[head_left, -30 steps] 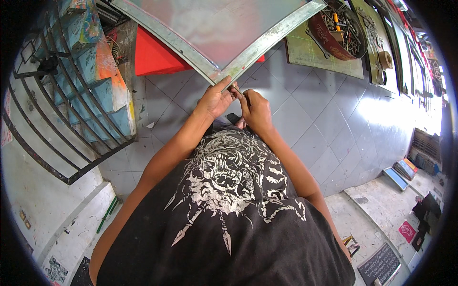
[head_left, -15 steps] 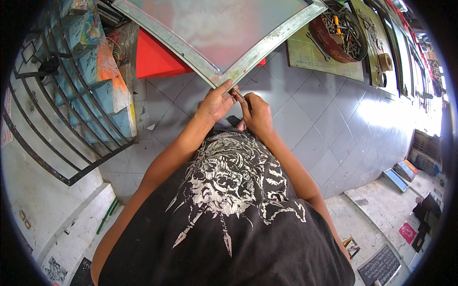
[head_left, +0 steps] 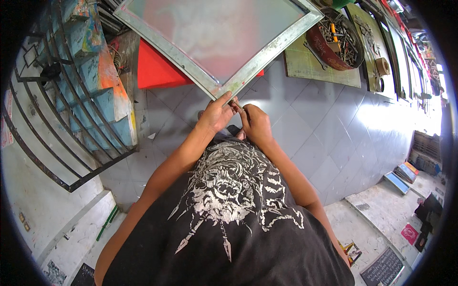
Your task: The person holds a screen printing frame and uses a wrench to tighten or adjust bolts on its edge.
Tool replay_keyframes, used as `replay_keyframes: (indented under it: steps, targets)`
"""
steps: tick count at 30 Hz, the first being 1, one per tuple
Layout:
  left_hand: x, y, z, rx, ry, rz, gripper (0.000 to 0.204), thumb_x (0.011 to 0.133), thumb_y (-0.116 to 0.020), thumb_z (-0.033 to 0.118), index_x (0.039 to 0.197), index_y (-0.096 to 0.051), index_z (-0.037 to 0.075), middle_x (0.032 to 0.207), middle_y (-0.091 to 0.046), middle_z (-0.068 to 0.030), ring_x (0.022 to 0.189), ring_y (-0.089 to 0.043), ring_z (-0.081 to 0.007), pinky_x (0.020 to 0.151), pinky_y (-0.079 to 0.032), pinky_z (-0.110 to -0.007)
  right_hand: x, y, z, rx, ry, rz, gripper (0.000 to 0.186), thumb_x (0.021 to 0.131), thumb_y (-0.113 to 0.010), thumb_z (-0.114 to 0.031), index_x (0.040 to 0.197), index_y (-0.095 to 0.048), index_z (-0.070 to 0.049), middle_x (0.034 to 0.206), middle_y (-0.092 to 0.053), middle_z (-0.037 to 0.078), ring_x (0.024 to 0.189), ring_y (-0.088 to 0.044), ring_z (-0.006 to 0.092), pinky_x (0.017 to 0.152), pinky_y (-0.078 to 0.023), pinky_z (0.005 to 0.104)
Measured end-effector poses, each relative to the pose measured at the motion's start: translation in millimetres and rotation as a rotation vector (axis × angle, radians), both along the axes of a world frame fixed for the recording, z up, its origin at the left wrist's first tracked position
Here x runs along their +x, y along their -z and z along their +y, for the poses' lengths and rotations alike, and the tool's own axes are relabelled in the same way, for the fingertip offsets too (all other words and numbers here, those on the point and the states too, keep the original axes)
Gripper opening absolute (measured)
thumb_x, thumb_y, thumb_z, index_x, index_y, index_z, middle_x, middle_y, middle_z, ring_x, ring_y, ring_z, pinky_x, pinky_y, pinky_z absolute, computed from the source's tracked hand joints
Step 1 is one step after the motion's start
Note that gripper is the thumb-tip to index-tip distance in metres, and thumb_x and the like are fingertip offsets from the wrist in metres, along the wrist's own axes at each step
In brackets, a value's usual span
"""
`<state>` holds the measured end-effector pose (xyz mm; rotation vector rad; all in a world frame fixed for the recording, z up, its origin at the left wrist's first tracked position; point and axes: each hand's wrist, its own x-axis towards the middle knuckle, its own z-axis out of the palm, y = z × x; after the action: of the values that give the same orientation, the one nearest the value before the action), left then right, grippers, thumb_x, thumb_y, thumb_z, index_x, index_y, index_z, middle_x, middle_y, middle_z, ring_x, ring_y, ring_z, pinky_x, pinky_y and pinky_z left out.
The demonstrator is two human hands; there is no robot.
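A mesh screen in a silvery metal frame [head_left: 168, 51] points one corner toward me; its translucent mesh carries a pale pinkish haze. My left hand [head_left: 213, 117] pinches that corner, thumb on top and fingers curled underneath. Just right of it, my right hand [head_left: 259, 125] is closed around a thin metal tool [head_left: 239, 106], its tip at the underside of the corner. The fingers hide most of the tool, so its exact kind is unclear.
A red flat piece [head_left: 160, 66] lies beneath the frame. Right of it, a round dark-red tin [head_left: 324, 52] of metal hardware sits on a greenish board [head_left: 298, 66], near a tape roll [head_left: 382, 66]. A black metal grille [head_left: 71, 185] stands left, before blue painted blocks [head_left: 86, 102].
The whole view has shifted slightly, with the frame and hands sitting a little lower in the picture. Both hands keep their hold at the same corner.
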<state>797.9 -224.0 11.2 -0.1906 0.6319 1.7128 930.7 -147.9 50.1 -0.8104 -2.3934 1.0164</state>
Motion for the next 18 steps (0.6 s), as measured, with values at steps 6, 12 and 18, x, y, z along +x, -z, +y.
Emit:
replay_keyframes:
  steps: [6,12,18]
  targets:
    - [2.4,1.1,-1.2,0.015,-0.011,-0.015,0.028,0.093,-0.058,0.021,0.113,-0.052,0.002,0.087,-0.052,-0.0045,0.081,-0.047,-0.0144,0.078,-0.043,-0.032,-1.3,2.7,-6.5,-0.742,0.143,-0.015,0.030,0.097,-0.049,-0.027,0.078,-0.052,-0.003,0.053,-0.043,0.007,0.043,-0.045,0.0218,0.047,-0.039,0.0368]
    - [2.8,0.8,-1.1,0.005,-0.026,0.005,0.031,0.091,-0.061,0.021,0.113,-0.052,0.001,0.087,-0.053,-0.0048,0.083,-0.049,-0.0156,0.077,-0.043,-0.032,0.8,8.2,6.1,-1.920,0.196,0.235,0.038,0.097,-0.047,-0.036,0.077,-0.052,-0.005,0.052,-0.035,-0.004,0.043,-0.033,0.0126,0.044,-0.031,0.0293]
    - [2.6,-1.2,-1.7,0.005,-0.017,-0.011,0.031,0.091,-0.061,0.021,0.114,-0.052,0.002,0.087,-0.053,-0.0038,0.084,-0.049,-0.0155,0.076,-0.044,-0.034,-1.4,-6.1,-4.0,-0.484,0.071,-0.095,0.041,0.097,-0.048,-0.037,0.075,-0.051,-0.002,0.053,-0.045,0.002,0.046,-0.045,0.0158,0.047,-0.039,0.0315]
